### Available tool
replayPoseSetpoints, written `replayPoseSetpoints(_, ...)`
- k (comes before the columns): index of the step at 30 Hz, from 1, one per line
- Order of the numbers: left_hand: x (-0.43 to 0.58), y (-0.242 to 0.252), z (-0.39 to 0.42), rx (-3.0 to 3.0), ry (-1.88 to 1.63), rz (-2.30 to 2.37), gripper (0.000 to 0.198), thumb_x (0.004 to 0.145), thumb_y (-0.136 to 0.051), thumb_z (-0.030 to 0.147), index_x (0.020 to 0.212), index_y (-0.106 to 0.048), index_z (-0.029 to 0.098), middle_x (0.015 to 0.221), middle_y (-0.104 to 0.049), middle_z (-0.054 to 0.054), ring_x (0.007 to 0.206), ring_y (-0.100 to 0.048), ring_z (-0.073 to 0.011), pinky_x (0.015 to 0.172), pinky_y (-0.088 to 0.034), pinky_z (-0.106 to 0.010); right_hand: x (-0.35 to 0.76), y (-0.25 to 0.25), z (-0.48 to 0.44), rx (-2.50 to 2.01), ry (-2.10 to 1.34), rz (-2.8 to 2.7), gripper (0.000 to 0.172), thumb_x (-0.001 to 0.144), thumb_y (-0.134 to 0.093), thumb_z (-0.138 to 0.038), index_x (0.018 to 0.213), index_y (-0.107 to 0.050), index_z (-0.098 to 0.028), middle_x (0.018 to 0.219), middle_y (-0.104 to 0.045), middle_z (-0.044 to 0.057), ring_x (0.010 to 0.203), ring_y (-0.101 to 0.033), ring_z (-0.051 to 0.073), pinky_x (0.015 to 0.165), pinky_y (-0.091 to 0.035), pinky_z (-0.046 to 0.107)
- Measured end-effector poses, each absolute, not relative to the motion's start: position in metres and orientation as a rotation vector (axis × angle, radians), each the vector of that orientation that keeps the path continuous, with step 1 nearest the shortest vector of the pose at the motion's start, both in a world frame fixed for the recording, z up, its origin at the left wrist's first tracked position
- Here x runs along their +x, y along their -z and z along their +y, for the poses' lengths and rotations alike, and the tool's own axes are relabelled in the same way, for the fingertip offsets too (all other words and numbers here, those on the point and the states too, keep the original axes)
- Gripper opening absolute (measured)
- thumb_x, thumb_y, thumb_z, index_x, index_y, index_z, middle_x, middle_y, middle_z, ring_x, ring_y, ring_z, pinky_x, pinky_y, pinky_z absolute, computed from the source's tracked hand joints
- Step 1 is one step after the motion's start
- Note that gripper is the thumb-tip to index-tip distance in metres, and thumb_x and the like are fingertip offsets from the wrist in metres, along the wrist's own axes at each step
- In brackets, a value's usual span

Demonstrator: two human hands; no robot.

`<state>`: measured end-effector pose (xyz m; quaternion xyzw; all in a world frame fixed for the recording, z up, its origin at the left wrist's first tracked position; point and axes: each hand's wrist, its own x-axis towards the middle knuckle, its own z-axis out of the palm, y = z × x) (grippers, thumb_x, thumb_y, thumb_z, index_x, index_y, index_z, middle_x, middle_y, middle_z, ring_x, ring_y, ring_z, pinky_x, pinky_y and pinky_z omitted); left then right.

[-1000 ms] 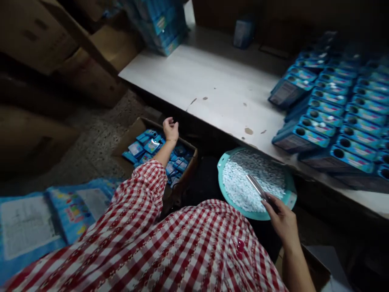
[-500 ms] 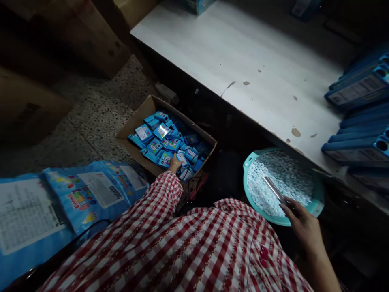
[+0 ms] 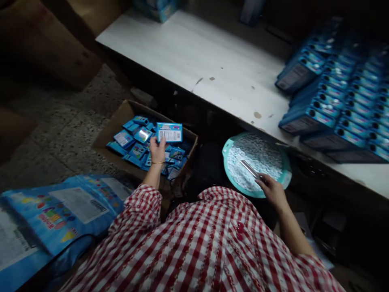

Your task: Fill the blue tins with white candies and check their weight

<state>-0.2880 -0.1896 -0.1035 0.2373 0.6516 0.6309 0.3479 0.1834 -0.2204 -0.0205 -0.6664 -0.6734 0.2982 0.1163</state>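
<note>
My left hand (image 3: 158,150) grips a small blue box (image 3: 169,132) by its lower left corner, with a white printed label facing up. It is raised over an open cardboard carton (image 3: 105,140) that holds many similar blue boxes (image 3: 138,149). On the other side, my right hand (image 3: 271,188) is closed around a shiny metal scoop (image 3: 250,169), a narrow trough shape. The scoop lies over a teal basin (image 3: 227,162) filled with small whitish-blue pellets (image 3: 258,152). Whether any pellets are in the scoop I cannot tell.
A white worktop (image 3: 179,52) with chipped paint runs along the far side. Stacked blue boxes (image 3: 328,105) stand on its right. Large blue printed bags (image 3: 73,207) lie at my left, and cardboard cartons (image 3: 45,44) stand on the speckled floor (image 3: 82,109).
My left hand has lifted a blue box up out of the carton. The right hand still holds the scoop over the basin. The view has turned, showing more stacked boxes at right.
</note>
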Motion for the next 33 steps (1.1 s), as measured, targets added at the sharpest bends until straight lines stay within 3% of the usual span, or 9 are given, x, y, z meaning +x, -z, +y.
replayPoseSetpoints(3,-0.242,0.068,-0.173,0.570,-1.745,1.434,0.044,0.064,-0.071,0.038,0.095,-0.042,0.025,0.099,-0.060,-0.001,0.091,-0.061,-0.0157,0.078,-0.051,-0.033,0.170,0.013,-0.208,-1.899,-0.728,-2.029,0.042,0.082,-0.049,-0.048,0.108,-0.064,-0.018,0.102,-0.069,0.010,0.090,-0.064,0.025,0.079,-0.049,0.037)
replayPoseSetpoints(7,-0.174,0.053,-0.162,0.413,-1.505,1.237,0.047,0.058,-0.075,0.036,0.096,-0.050,0.022,0.097,-0.063,-0.003,0.091,-0.062,-0.0183,0.081,-0.051,-0.036,0.133,0.007,-0.182,-1.741,-0.726,-2.131,0.036,0.083,-0.051,-0.035,0.113,-0.062,-0.019,0.110,-0.066,0.010,0.098,-0.061,0.025,0.085,-0.046,0.038)
replayPoseSetpoints(12,-0.097,0.073,-0.166,0.501,-1.207,1.247,0.039,0.067,-0.067,0.043,0.094,-0.053,0.017,0.105,-0.065,-0.009,0.104,-0.059,-0.0231,0.094,-0.043,-0.041,0.140,0.031,-0.187,-1.790,-0.868,-1.679,0.038,0.080,-0.053,-0.037,0.109,-0.063,-0.015,0.094,-0.069,0.008,0.076,-0.062,0.020,0.073,-0.049,0.034)
replayPoseSetpoints(16,-0.053,0.073,-0.182,0.866,-0.999,1.429,0.048,0.071,-0.065,0.039,0.111,-0.050,0.018,0.134,-0.048,-0.014,0.131,-0.036,-0.0292,0.110,-0.024,-0.044,0.184,0.055,-0.213,-1.859,-0.953,-1.342,0.050,0.075,-0.055,-0.046,0.110,-0.062,-0.012,0.079,-0.065,0.005,0.055,-0.054,0.013,0.057,-0.048,0.030)
replayPoseSetpoints(19,-0.033,0.063,-0.195,1.054,-0.919,1.496,0.054,0.072,-0.065,0.036,0.119,-0.047,0.016,0.137,-0.044,-0.016,0.139,-0.019,-0.0301,0.114,-0.013,-0.044,0.207,0.060,-0.224,-1.879,-0.913,-1.362,0.049,0.076,-0.054,-0.048,0.110,-0.062,-0.014,0.076,-0.064,0.003,0.055,-0.054,0.013,0.057,-0.048,0.029)
replayPoseSetpoints(21,-0.025,0.057,-0.200,1.139,-0.849,1.419,0.048,0.073,-0.064,0.036,0.115,-0.050,0.017,0.127,-0.053,-0.015,0.133,-0.032,-0.0305,0.111,-0.021,-0.043,0.219,0.054,-0.226,-1.938,-0.802,-1.474,0.045,0.078,-0.053,-0.047,0.109,-0.063,-0.016,0.080,-0.066,0.005,0.064,-0.058,0.017,0.061,-0.048,0.031)
replayPoseSetpoints(24,-0.020,0.052,-0.194,1.140,-0.803,1.293,0.036,0.073,-0.065,0.039,0.101,-0.054,0.020,0.103,-0.064,-0.008,0.108,-0.057,-0.0259,0.100,-0.039,-0.040,0.236,0.036,-0.228,-2.108,-0.627,-1.760,0.037,0.081,-0.052,-0.041,0.110,-0.064,-0.021,0.092,-0.068,0.007,0.077,-0.062,0.021,0.067,-0.047,0.032)
replayPoseSetpoints(29,-0.036,0.049,-0.149,0.678,-1.073,1.171,0.036,0.074,-0.064,0.045,0.096,-0.052,0.019,0.097,-0.065,-0.005,0.095,-0.062,-0.0195,0.091,-0.048,-0.038,0.252,0.015,-0.228,-2.308,-0.466,-2.370,0.031,0.085,-0.049,-0.030,0.112,-0.062,-0.023,0.099,-0.066,0.012,0.080,-0.063,0.025,0.065,-0.045,0.033)
replayPoseSetpoints(33,-0.058,0.049,-0.129,0.445,-1.078,1.068,0.037,0.073,-0.067,0.043,0.098,-0.053,0.019,0.098,-0.066,-0.005,0.093,-0.063,-0.0197,0.089,-0.049,-0.042,0.219,0.040,-0.216,-2.283,-0.707,-2.365,0.027,0.086,-0.047,-0.023,0.109,-0.061,-0.017,0.099,-0.065,0.016,0.088,-0.062,0.027,0.072,-0.045,0.035)
